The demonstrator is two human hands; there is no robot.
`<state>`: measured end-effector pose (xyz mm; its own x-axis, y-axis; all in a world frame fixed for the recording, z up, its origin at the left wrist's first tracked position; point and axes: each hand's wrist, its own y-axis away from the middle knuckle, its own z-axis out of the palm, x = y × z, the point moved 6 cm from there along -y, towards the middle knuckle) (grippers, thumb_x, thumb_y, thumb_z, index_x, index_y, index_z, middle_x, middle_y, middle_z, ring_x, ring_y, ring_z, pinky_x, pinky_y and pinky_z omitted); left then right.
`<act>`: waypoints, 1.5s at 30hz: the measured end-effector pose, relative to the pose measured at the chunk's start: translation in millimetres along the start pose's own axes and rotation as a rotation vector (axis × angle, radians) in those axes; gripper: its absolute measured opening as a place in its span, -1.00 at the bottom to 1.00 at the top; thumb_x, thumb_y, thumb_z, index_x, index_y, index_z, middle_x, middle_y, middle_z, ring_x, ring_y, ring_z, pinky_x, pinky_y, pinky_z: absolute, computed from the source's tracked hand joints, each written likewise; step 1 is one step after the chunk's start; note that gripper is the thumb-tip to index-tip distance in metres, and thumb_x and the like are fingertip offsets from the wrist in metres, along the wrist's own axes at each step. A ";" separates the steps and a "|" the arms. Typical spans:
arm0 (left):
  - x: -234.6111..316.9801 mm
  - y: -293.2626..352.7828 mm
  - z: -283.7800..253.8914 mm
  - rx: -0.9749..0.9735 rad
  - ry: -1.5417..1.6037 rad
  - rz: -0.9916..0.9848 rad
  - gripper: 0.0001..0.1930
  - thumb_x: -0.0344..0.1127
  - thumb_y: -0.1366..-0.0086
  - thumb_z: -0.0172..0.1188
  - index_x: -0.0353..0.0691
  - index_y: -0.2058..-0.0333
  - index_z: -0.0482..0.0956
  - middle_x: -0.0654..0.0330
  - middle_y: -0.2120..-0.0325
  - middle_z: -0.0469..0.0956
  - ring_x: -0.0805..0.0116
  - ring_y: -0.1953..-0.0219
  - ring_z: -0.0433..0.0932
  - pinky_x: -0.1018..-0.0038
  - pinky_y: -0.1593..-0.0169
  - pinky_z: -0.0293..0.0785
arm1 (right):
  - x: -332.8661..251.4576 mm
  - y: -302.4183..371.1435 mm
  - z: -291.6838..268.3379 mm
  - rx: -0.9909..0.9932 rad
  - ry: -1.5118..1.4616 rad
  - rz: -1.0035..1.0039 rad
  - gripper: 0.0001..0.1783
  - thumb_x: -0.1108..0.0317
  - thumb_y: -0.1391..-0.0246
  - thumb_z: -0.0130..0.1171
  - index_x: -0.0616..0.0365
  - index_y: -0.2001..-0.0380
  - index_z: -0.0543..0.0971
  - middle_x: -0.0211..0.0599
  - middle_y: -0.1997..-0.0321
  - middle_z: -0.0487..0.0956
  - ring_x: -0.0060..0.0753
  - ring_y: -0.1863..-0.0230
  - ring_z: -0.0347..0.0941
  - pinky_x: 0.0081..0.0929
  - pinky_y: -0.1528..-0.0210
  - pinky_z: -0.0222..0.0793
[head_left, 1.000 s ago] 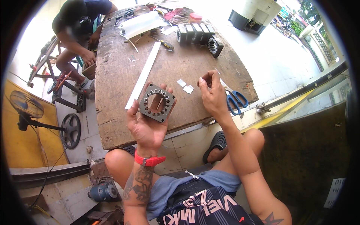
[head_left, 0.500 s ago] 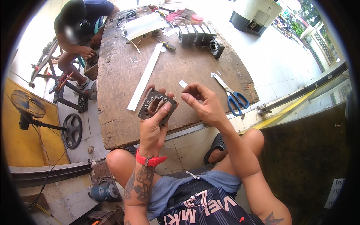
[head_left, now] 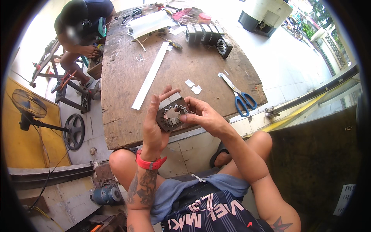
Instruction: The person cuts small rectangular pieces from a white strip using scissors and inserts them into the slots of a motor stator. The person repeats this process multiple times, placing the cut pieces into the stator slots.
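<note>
A square, dark metal stator core (head_left: 164,116) with white liners in its slots is held over the table's near edge. My left hand (head_left: 151,127) grips it from the left side, its fingers stretching up behind. My right hand (head_left: 208,118) closes on the core's right side, thumb at the round bore and forefinger on the outside. Whether a small piece sits between those fingertips is hidden. Just beyond, small white paper pieces (head_left: 196,89) lie on the wood, with blue-handled scissors (head_left: 239,96) to their right.
On the wooden table (head_left: 123,89) lie a long white strip (head_left: 150,75), a screwdriver (head_left: 176,45) and a row of stator cores (head_left: 205,34). A person (head_left: 83,27) works at the far left. A fan (head_left: 29,106) and a grinder (head_left: 106,195) stand lower left.
My right hand has moved left and down onto the stator core, which is turned and shifted slightly right. More small paper pieces show where that hand was.
</note>
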<state>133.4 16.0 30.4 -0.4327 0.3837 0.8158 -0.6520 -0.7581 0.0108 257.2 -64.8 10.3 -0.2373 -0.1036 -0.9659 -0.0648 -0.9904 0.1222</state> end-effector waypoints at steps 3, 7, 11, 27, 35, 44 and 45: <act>1.1 -1.3 -0.7 -0.062 0.020 -0.051 -0.24 0.23 -0.61 -0.13 -0.49 -0.27 0.47 0.03 -0.42 0.28 0.20 -0.26 0.53 0.26 -0.33 0.52 | -3.8 -1.2 -2.0 -0.003 0.135 -0.091 -0.48 0.11 -0.23 0.45 0.20 -0.09 0.55 -0.40 0.04 0.57 -0.53 0.02 0.48 -0.41 -0.13 0.44; 1.6 0.3 -3.5 -0.036 0.033 -0.045 -0.28 0.16 -0.63 -0.15 -0.51 -0.26 0.47 -0.07 -0.24 0.54 0.21 -0.15 0.63 0.24 -0.28 0.57 | -12.6 0.9 -3.4 0.011 0.339 -0.202 -0.45 0.10 -0.21 0.45 0.23 -0.10 0.55 -0.34 0.06 0.57 -0.50 0.02 0.50 -0.42 -0.11 0.45; -2.2 -1.3 -6.4 -0.035 0.095 -0.132 -0.29 0.14 -0.62 -0.13 -0.52 -0.26 0.46 -0.16 -0.18 0.58 0.18 -0.09 0.67 0.23 -0.25 0.60 | -13.9 4.7 -4.3 -0.011 0.275 -0.150 -0.43 0.04 -0.24 0.44 0.23 -0.11 0.56 -0.31 0.03 0.60 -0.49 0.01 0.51 -0.43 -0.09 0.47; 0.9 -8.2 -20.9 0.026 0.311 -0.133 -0.25 0.17 -0.54 -0.03 -0.38 -0.40 0.30 -0.24 -0.24 0.51 -0.16 -0.28 0.54 -0.18 -0.32 0.52 | -82.2 -70.6 -82.0 0.557 1.160 -0.362 -0.63 0.11 -0.27 0.36 0.24 0.12 0.72 -0.08 0.22 0.66 -0.14 0.18 0.61 -0.27 0.04 0.49; 10.2 -15.9 -42.5 0.159 0.462 -0.092 -0.13 0.36 -0.48 0.00 -0.37 -0.38 0.34 -0.16 -0.23 0.52 -0.10 -0.26 0.54 -0.17 -0.35 0.48 | -70.2 -211.8 -88.2 0.547 1.576 -0.218 -0.68 0.14 -0.32 0.24 0.12 0.06 0.73 0.03 0.02 0.64 0.07 -0.11 0.58 -0.05 -0.19 0.50; 16.0 -11.3 -41.3 0.180 0.612 -0.063 -0.14 0.41 -0.44 0.03 -0.28 -0.36 0.39 -0.01 -0.21 0.53 -0.04 -0.28 0.50 -0.21 -0.37 0.42 | -57.8 -197.2 -115.0 0.591 1.236 0.024 -0.56 0.11 -0.06 0.55 0.12 0.06 0.76 -0.03 0.12 0.78 -0.05 0.02 0.72 -0.20 -0.07 0.59; 17.6 -12.0 -41.8 0.176 0.632 -0.053 -0.14 0.40 -0.45 0.03 -0.28 -0.36 0.39 -0.02 -0.23 0.53 -0.06 -0.29 0.49 -0.22 -0.38 0.41 | -58.5 -198.2 -116.8 0.563 1.179 0.046 -0.56 0.10 -0.06 0.55 0.11 0.06 0.76 -0.04 0.11 0.78 -0.04 0.02 0.72 -0.20 -0.07 0.59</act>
<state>107.6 53.9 20.4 -0.7203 0.6178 0.3155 -0.5940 -0.7842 0.1795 397.2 126.9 16.0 0.7181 -0.4379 -0.5409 -0.5419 -0.8395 -0.0396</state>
